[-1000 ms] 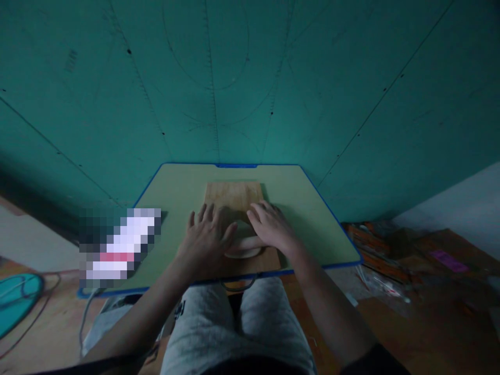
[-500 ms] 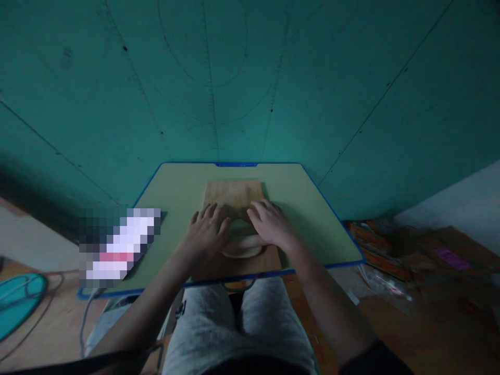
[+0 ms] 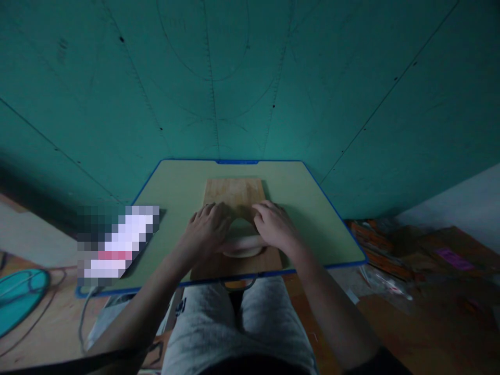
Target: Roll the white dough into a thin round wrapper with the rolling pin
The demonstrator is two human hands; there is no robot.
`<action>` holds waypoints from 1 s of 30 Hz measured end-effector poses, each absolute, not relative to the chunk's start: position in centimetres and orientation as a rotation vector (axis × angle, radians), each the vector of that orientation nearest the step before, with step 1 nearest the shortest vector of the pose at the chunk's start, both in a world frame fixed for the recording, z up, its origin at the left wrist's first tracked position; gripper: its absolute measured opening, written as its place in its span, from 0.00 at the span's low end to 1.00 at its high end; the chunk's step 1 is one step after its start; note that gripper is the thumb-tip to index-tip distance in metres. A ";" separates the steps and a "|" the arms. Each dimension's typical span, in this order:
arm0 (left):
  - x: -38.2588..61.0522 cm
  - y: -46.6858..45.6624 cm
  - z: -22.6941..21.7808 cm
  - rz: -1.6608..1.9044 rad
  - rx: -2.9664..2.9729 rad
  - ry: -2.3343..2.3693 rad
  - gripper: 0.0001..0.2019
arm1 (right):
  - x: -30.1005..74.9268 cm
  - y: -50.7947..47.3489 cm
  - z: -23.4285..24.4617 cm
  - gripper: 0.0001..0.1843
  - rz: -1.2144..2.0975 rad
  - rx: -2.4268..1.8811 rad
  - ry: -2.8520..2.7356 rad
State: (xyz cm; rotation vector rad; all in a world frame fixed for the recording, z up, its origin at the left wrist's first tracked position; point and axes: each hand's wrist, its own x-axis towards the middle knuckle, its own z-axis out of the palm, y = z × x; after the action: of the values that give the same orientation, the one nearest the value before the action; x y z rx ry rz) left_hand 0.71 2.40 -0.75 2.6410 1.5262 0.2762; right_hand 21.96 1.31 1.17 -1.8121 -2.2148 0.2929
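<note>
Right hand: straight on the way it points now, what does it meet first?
Probably the far part of the wooden board, if the right hand is as low as it looks. Any higher, it would likely pass over and reach the green wall. Depth is unclear.

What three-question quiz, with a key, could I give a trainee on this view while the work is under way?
1. Multiple choice: what colour is the edging of the table? A) red B) blue C) orange

2. True or false: the left hand and right hand are at opposite ends of the rolling pin.

3. Fill in: the rolling pin lies across a pale round piece on the wooden ____.

Key: 1 B; 2 true; 3 board.
</note>
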 end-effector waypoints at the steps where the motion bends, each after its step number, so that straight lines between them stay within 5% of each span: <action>1: 0.6 2.9 -0.7 0.238 2.690 1.473 0.16 | 21.9 1.9 1.3 0.23 0.310 -1.821 -2.227; 11: 2.0 -1.5 0.3 0.179 2.637 1.681 0.29 | 22.0 -2.3 0.7 0.23 0.204 -1.746 -2.243; 20: 1.5 2.9 -0.2 0.062 2.638 1.490 0.19 | 22.3 2.6 1.1 0.22 0.361 -1.725 -2.266; 30: 2.0 0.8 -0.8 0.275 2.573 1.653 0.26 | 22.0 -1.3 1.1 0.18 0.201 -1.791 -2.141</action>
State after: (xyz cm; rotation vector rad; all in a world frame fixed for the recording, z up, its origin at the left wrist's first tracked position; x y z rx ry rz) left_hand 1.99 0.78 -0.78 2.5730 1.6526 0.2755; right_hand 22.03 -1.30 1.11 -1.7914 -2.1407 0.2011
